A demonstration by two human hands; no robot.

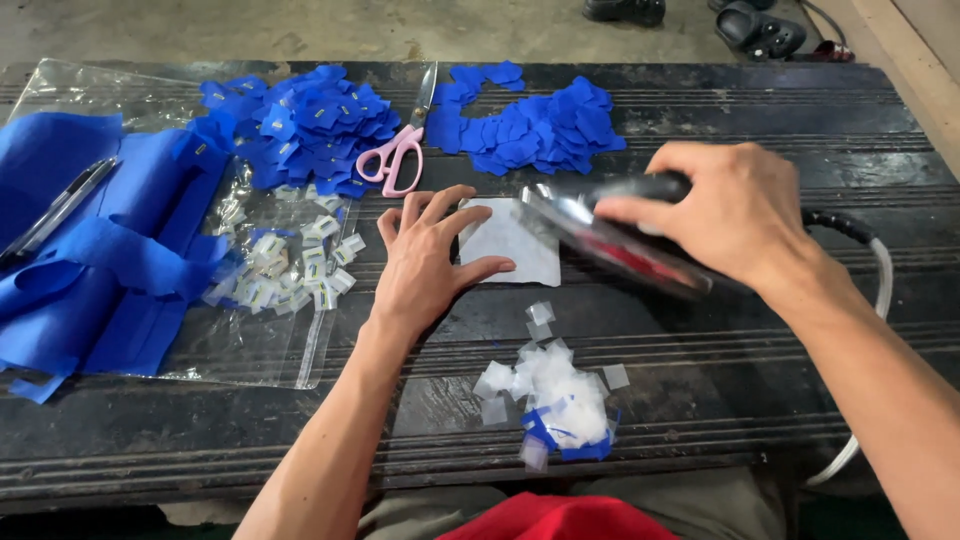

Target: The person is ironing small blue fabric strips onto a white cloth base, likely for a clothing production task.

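Observation:
My right hand (735,210) grips the black handle of a flat iron (610,240), tilted with its metal sole just above the right edge of a white sheet of paper (510,245). A black cord (845,228) runs off to the right. My left hand (425,255) lies flat on the dark table (700,370), fingers spread, its thumb and fingertips resting on the sheet's left edge. A small heap of white and blue scraps (555,395) sits below the sheet, near the front edge.
Pink-handled scissors (400,150) lie between two piles of blue fabric pieces (300,120) (535,125). Blue cloth (90,250) with a pen (55,215) on it covers the left. Small white tags (290,270) lie on a clear plastic sheet (260,345).

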